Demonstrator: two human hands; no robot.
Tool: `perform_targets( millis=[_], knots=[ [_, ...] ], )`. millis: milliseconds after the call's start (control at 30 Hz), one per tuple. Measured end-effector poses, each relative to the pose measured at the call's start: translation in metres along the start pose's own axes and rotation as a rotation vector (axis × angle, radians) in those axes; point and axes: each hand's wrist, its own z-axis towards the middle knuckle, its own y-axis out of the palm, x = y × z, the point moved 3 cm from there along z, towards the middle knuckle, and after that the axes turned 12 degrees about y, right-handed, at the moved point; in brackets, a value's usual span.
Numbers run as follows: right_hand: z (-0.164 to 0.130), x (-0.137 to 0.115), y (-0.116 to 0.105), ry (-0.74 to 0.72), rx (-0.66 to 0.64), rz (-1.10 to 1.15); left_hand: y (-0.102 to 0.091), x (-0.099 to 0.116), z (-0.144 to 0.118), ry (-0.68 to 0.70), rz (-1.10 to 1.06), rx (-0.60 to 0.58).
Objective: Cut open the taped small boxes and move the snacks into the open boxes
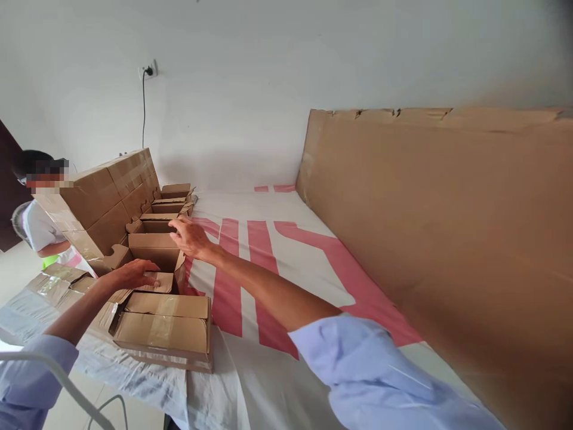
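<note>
A row of open cardboard boxes [156,258] stands on the left part of a cloth-covered table. My left hand [131,275] is over the nearest open box, its fingers stretched out by a folded flap [160,282]; whether they touch the flap I cannot tell. At the right end of the same row, my right hand [193,240] hovers near the box rims with thumb and fingers apart. Neither hand visibly holds anything. Closest to me is a taped, closed cardboard box [163,328] at the table's front.
Closed boxes [105,194] are stacked behind the row. A large cardboard panel [430,221] lines the table's right side. White and red cloth [264,269] covers the tabletop. A person [42,221] is at the far left. A plugged-in cable [144,107] hangs on the wall.
</note>
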Motion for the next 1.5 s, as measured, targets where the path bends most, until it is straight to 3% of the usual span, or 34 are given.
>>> perform_targets(
  millis=[100, 200, 300, 467, 600, 733, 1133, 1300, 1500],
  knots=[
    [-0.050, 0.031, -0.015, 0.068, -0.043, 0.272, 0.000, -0.003, -0.001, 0.016, 0.113, -0.050],
    [-0.114, 0.052, -0.016, 0.123, -0.225, 0.545, -0.001, 0.004, 0.001, 0.030, 0.181, -0.061],
    [-0.178, 0.057, -0.002, 0.157, -0.409, 0.685, 0.004, 0.016, 0.009, 0.041, 0.246, -0.065],
    [-0.244, 0.061, 0.039, 0.319, -0.377, 0.710, 0.024, 0.029, 0.032, 0.023, 0.354, -0.020],
    [-0.260, 0.065, 0.069, 0.387, -0.337, 0.724, 0.033, 0.024, 0.048, 0.000, 0.411, 0.051],
    [-0.262, 0.071, 0.074, 0.380, -0.263, 0.780, 0.034, 0.021, 0.058, -0.009, 0.430, 0.099],
    [-0.304, 0.137, 0.010, 0.464, -0.164, 0.740, 0.017, 0.029, 0.095, -0.078, 0.414, 0.175],
    [-0.314, 0.141, -0.017, 0.432, -0.182, 0.729, 0.010, 0.033, 0.083, -0.057, 0.380, 0.173],
    [-0.314, 0.138, -0.025, 0.426, -0.224, 0.692, -0.001, 0.044, 0.054, -0.026, 0.337, 0.201]
  ],
)
